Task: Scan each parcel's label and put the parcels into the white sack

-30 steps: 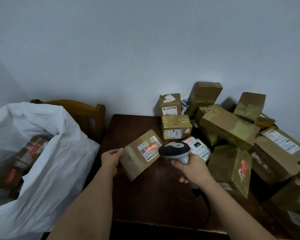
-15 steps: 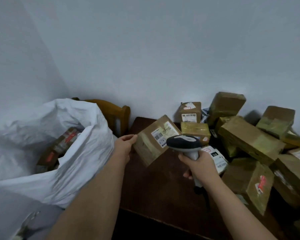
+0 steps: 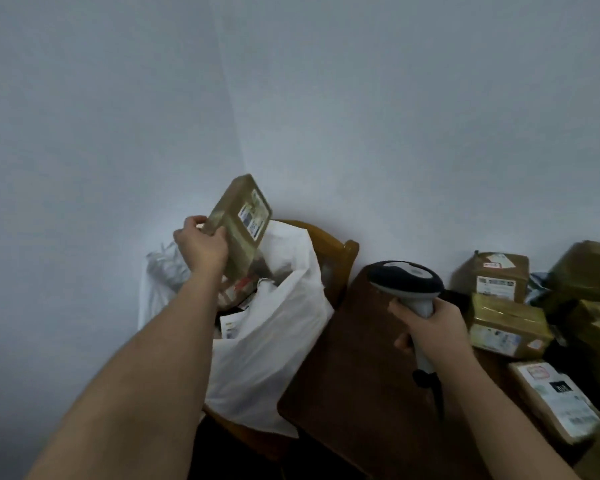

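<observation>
My left hand (image 3: 201, 242) grips a brown taped parcel (image 3: 240, 223) by its end and holds it tilted in the air above the open mouth of the white sack (image 3: 274, 334). The parcel's white label faces right. Several parcels lie inside the sack, partly hidden by its folds. My right hand (image 3: 430, 327) is closed on the grey handle of a black-headed barcode scanner (image 3: 406, 278), held upright over the dark wooden table (image 3: 354, 382). More brown parcels (image 3: 506, 323) are piled at the table's right side.
The sack rests on a wooden chair (image 3: 340, 254) pushed against the table's left edge. The scanner's cable (image 3: 433, 393) trails down across the table. A flat parcel with a white label (image 3: 558, 400) lies near the table's front right. Bare walls meet in a corner behind.
My left hand has carried the parcel from in front of the scanner up and left to above the sack. The red scan line is gone. The view has swung left.
</observation>
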